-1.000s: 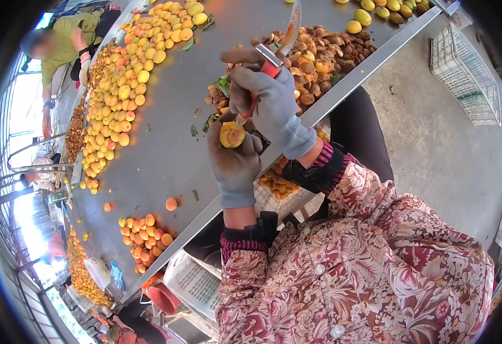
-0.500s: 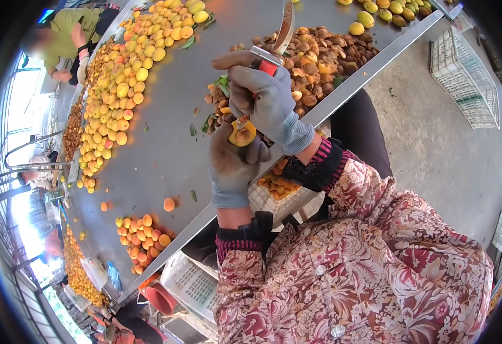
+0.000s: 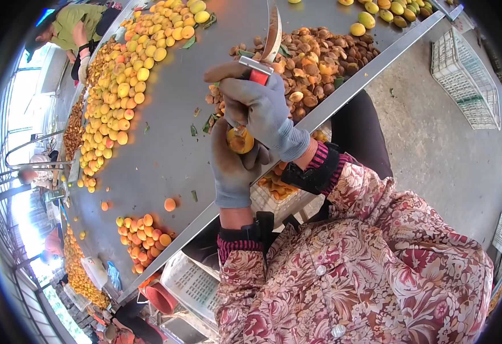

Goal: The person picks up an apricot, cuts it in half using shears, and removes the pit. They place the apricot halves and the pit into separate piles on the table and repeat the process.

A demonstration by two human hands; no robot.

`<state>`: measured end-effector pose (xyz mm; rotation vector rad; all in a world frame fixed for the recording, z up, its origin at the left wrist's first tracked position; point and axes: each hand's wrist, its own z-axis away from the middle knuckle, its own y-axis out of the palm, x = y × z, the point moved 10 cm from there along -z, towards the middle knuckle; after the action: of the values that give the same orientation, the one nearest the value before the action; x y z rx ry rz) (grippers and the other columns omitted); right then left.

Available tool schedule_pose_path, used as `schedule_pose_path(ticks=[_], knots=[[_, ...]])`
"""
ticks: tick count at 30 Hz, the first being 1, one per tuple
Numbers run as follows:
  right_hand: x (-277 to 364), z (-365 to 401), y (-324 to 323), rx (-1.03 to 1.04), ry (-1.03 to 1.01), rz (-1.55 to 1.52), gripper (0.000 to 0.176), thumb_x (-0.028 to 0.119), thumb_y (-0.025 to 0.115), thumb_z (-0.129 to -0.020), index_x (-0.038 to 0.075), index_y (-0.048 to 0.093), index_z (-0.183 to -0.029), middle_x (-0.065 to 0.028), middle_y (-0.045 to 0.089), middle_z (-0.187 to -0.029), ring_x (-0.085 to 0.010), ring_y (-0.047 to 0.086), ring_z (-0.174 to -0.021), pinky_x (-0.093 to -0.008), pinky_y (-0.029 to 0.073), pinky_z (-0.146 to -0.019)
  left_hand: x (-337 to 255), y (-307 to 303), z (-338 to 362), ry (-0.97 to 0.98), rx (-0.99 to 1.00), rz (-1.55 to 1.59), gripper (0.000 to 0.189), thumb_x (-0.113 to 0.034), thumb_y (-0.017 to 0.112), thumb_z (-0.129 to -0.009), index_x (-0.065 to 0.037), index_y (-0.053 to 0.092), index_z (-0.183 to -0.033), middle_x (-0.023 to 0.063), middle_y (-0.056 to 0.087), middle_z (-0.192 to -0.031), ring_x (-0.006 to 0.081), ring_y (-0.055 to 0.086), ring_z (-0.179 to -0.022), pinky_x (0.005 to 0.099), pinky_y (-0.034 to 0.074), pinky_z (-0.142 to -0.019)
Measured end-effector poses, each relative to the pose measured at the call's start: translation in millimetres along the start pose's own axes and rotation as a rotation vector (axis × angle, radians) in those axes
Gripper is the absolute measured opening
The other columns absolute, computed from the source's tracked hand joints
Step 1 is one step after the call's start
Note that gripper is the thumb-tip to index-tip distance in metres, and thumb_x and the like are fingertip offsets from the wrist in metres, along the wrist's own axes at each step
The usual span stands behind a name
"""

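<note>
My left hand (image 3: 231, 166), in a grey glove, grips a cut orange fruit (image 3: 240, 140) near the table's edge, its brown inside showing. Just above it, my right hand (image 3: 257, 106), also gloved, is wrapped round the red handle of a knife (image 3: 273, 34). The curved blade points up, away from the fruit. Fingertips of my right hand are close over the fruit; whether they touch it is hard to tell. Behind my right hand lies a heap of brown pits (image 3: 314, 63) with orange scraps.
Yellow fruit (image 3: 122, 89) is piled along the far side of the metal table (image 3: 170, 114); orange fruit (image 3: 142, 241) lies nearer. Below the edge stands a crate with orange pieces (image 3: 277, 186). A white crate (image 3: 463, 77) is on the floor, right. Another person (image 3: 79, 28) is across the table.
My right hand has shifted slightly left, with the knife blade more upright. The fruit in my left hand has turned a little. The person across has moved an arm.
</note>
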<state>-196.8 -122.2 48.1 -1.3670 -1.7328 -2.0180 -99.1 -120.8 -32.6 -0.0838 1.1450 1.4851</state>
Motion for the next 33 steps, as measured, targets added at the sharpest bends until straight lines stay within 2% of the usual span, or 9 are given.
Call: schedule_pose_path(ticks=[3,5,9,18,20,21,23,26,33], knots=[[-2.5,0.9,2.6,0.026,0.027,0.002,0.018,0.005,0.051,-0.080,0.000,0.064,-0.092,-0.0002,0.048,-0.055,-0.0059,0.042,-0.041,-0.0210,0.032,-0.038,-11.7,-11.5,-0.2,0.145,-0.069,-0.176,0.027,-0.032,0.034,-0.095,-0.011,0.051,-0.101,0.0054,0.058,-0.078,0.0138,0.053,-0.049,0.0245,0.040,-0.038],[-1.4,0.8,2.9,0.029,0.022,0.005,0.019,0.004,0.050,-0.080,0.000,0.065,-0.092,-0.0007,0.049,-0.056,-0.0062,0.043,-0.042,-0.0209,0.033,-0.039,8.2,-10.6,-2.4,-0.111,-0.032,0.053,0.025,-0.033,0.036,-0.095,-0.013,0.051,-0.099,0.0014,0.057,-0.075,0.0123,0.051,-0.047,0.0230,0.036,-0.037],[-0.2,2.3,4.4,-0.018,0.022,0.058,0.021,0.006,0.047,-0.087,-0.003,0.061,-0.100,0.0023,0.043,-0.053,-0.0036,0.036,-0.041,-0.0196,0.030,-0.039,9.6,-6.5,-10.1,-0.097,0.193,0.026,0.022,-0.034,0.039,-0.095,-0.016,0.051,-0.097,-0.0020,0.056,-0.075,0.0102,0.050,-0.046,0.0219,0.033,-0.037],[-20.3,14.6,-4.0,-0.146,0.032,0.019,0.017,0.001,0.051,-0.080,0.002,0.064,-0.091,0.0013,0.051,-0.063,-0.0044,0.045,-0.047,-0.0202,0.034,-0.041,16.4,-49.6,-36.3,0.074,-0.014,-0.055,0.023,-0.036,0.038,-0.095,-0.016,0.049,-0.096,-0.0014,0.055,-0.081,0.0074,0.054,-0.059,0.0212,0.041,-0.042],[-29.4,15.5,-5.1,-0.166,0.027,0.052,0.017,0.000,0.051,-0.080,0.002,0.064,-0.092,0.0012,0.051,-0.064,-0.0039,0.045,-0.047,-0.0203,0.035,-0.042,-25.3,-37.8,-27.2,0.756,-0.006,-0.690,0.029,-0.038,0.035,-0.096,-0.013,0.049,-0.100,0.0004,0.056,-0.087,0.0104,0.059,-0.072,0.0235,0.047,-0.053],[-28.3,15.2,-5.2,-0.166,0.025,0.054,0.017,0.000,0.051,-0.080,0.002,0.064,-0.092,0.0012,0.051,-0.064,-0.0039,0.045,-0.047,-0.0203,0.035,-0.042,-30.2,-26.1,-20.3,0.756,-0.003,-0.688,0.029,-0.038,0.035,-0.096,-0.013,0.049,-0.100,0.0004,0.056,-0.087,0.0104,0.059,-0.072,0.0235,0.047,-0.053],[-31.0,13.9,-13.2,-0.252,0.070,0.033,0.018,0.005,0.052,-0.084,0.001,0.064,-0.098,0.0024,0.048,-0.056,-0.0045,0.039,-0.040,-0.0203,0.031,-0.038,-10.7,-18.2,-19.3,0.226,-0.052,-0.040,0.032,-0.038,0.034,-0.096,-0.011,0.049,-0.103,0.0016,0.057,-0.089,0.0138,0.060,-0.079,0.0266,0.050,-0.065],[-29.1,8.4,-28.8,-0.338,0.078,-0.044,0.017,0.006,0.051,-0.085,0.002,0.063,-0.097,0.0016,0.046,-0.054,-0.0054,0.037,-0.038,-0.0215,0.031,-0.037,0.1,-20.4,-11.7,0.049,-0.103,0.044,0.034,-0.039,0.034,-0.095,-0.010,0.048,-0.106,0.0031,0.059,-0.093,0.0157,0.060,-0.081,0.0277,0.050,-0.070],[-17.6,8.7,-28.0,-0.320,0.060,-0.061,0.021,0.009,0.050,-0.088,0.001,0.060,-0.105,0.0011,0.045,-0.054,-0.0065,0.039,-0.042,-0.0235,0.037,-0.043,-7.2,-19.3,-13.4,0.200,0.133,0.071,0.030,-0.026,0.032,-0.099,-0.007,0.043,-0.119,0.0063,0.055,-0.108,0.0151,0.058,-0.092,0.0270,0.049,-0.072]])
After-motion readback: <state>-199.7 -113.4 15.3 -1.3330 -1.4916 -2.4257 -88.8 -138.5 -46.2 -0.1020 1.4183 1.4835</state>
